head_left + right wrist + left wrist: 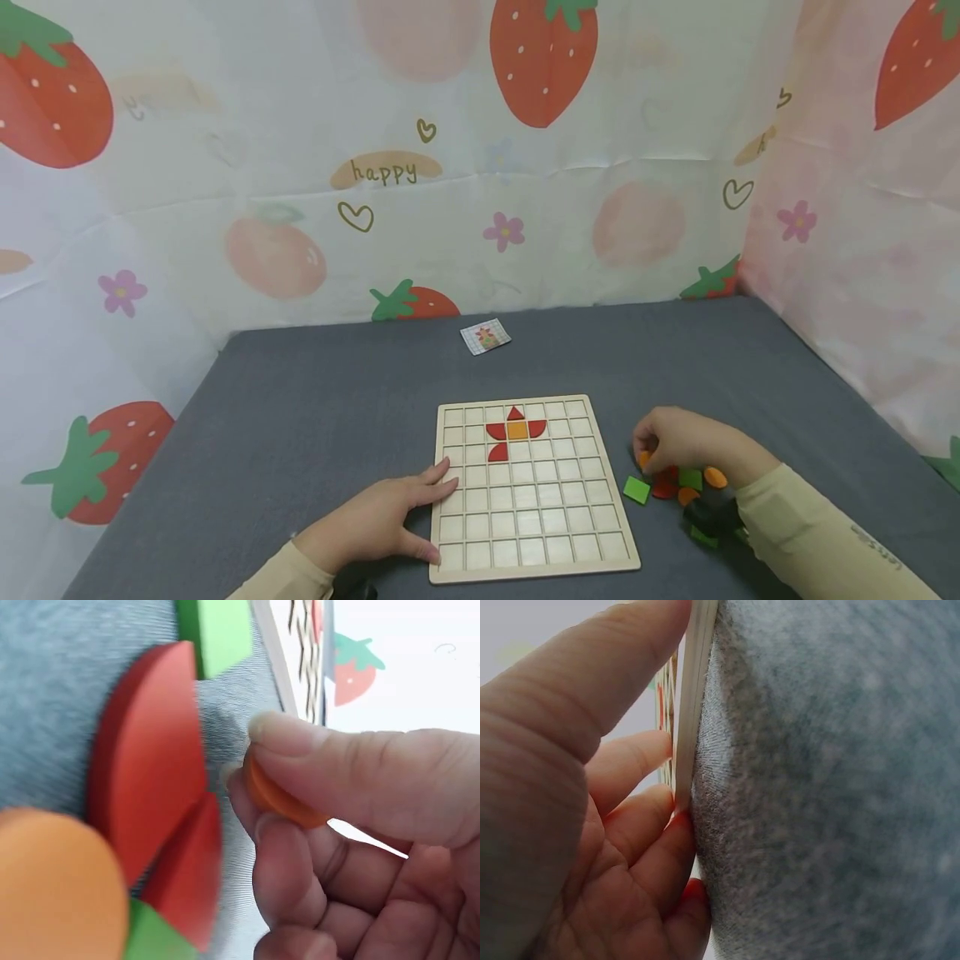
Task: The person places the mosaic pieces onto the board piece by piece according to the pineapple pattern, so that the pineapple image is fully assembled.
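Observation:
A square wooden grid board (536, 523) lies on the grey cloth. Near its far edge sit several red pieces (497, 452) around an orange square (517, 430). The left hand (382, 515) rests at the board's left side, its fingertips and thumb on the rim, fingers fairly straight. To the right of the board, the right hand (686, 437) pinches an orange rounded piece (281, 796) between thumb and fingers. Below that hand lie loose red pieces (154, 765), a green square (637, 490) and orange ovals (716, 477). The right wrist partly hides this pile.
A small picture card (486, 337) with a printed grid pattern lies behind the board. Grey cloth (315, 417) covers the table. A white curtain (300, 125) printed with strawberries hangs along the back and sides.

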The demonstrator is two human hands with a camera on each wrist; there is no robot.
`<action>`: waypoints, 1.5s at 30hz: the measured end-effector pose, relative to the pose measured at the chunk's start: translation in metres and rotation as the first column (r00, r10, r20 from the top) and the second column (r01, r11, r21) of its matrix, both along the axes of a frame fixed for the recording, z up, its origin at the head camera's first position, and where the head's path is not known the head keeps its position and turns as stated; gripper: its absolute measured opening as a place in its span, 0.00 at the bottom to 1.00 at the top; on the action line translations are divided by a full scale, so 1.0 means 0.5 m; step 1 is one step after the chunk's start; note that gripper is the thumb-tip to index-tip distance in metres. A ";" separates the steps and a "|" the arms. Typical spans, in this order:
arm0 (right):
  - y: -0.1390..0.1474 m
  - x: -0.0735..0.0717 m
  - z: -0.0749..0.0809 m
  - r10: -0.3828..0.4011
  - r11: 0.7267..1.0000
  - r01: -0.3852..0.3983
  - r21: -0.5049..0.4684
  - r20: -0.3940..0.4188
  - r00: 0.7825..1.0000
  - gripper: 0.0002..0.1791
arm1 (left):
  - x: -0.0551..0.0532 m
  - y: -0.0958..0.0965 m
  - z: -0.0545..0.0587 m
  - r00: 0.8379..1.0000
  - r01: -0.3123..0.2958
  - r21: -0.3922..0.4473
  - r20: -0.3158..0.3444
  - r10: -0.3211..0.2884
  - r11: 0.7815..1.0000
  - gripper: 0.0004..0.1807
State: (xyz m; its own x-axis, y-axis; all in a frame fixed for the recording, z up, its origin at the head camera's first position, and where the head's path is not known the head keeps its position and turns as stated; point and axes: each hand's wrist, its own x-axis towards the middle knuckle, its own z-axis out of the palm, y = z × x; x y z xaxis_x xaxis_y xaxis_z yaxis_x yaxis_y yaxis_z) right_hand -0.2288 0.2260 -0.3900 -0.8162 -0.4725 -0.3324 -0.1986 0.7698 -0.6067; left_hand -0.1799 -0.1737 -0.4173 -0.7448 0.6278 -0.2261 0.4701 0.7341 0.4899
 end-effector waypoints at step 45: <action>-0.207 -0.045 0.004 -0.090 0.975 0.062 -0.214 -0.125 0.988 0.06 | 0.002 -0.004 -0.005 0.998 0.030 0.022 -0.056 -0.029 0.999 0.49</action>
State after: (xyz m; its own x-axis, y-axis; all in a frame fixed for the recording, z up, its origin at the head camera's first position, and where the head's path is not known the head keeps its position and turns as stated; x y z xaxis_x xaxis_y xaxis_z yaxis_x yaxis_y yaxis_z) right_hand -0.2513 0.1226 -0.3882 -0.8828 -0.4545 -0.1188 -0.2342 0.6450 -0.7274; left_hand -0.1788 -0.1758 -0.4196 -0.7370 0.6540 -0.1706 0.5181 0.7088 0.4787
